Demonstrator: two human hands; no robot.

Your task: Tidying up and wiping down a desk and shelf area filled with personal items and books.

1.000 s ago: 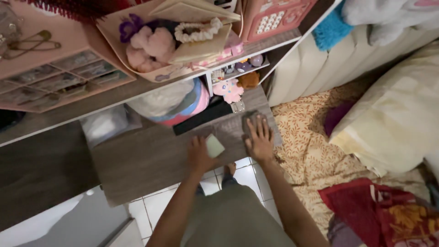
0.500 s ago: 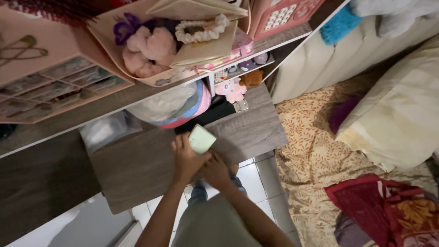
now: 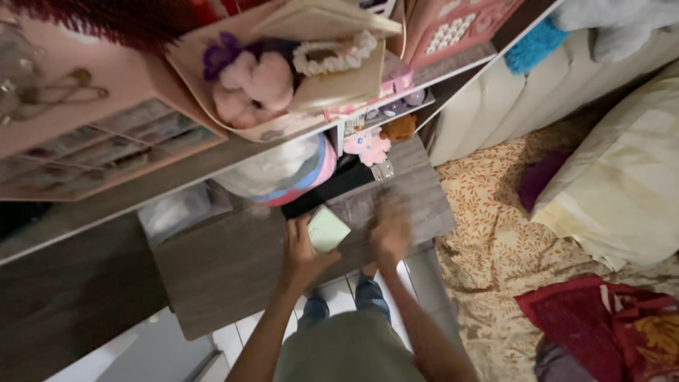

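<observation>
Left hand with green pad near shelf edge

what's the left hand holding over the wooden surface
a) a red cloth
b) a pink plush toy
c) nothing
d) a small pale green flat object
d: the left hand grips a small pale green flat object above the grey wooden surface, while the blurred right hand lies on the wood beside it with nothing seen in it.

Dim indoor light, motion blur, soft focus
</observation>
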